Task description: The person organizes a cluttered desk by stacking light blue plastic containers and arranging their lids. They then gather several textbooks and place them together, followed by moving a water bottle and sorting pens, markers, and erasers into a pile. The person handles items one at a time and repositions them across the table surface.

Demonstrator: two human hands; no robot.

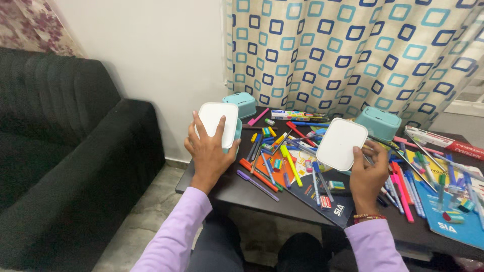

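Holding a white-lidded teal box (218, 124) in the left hand (209, 151) at nine o'clock, the right hand (368, 174) grasps another lidded box (342, 143) at three o'clock above the pen-strewn bench (227, 189).

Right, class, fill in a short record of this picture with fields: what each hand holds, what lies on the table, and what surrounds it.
Left hand: left hand grips a teal plastic box with white lid, held over the table's left edge.
Right hand: right hand holds a second white-lidded teal box, tilted.
Table: dark table strewn with colourful pens and markers; two upturned teal boxes at the back.
Surroundings: black sofa, patterned curtain.
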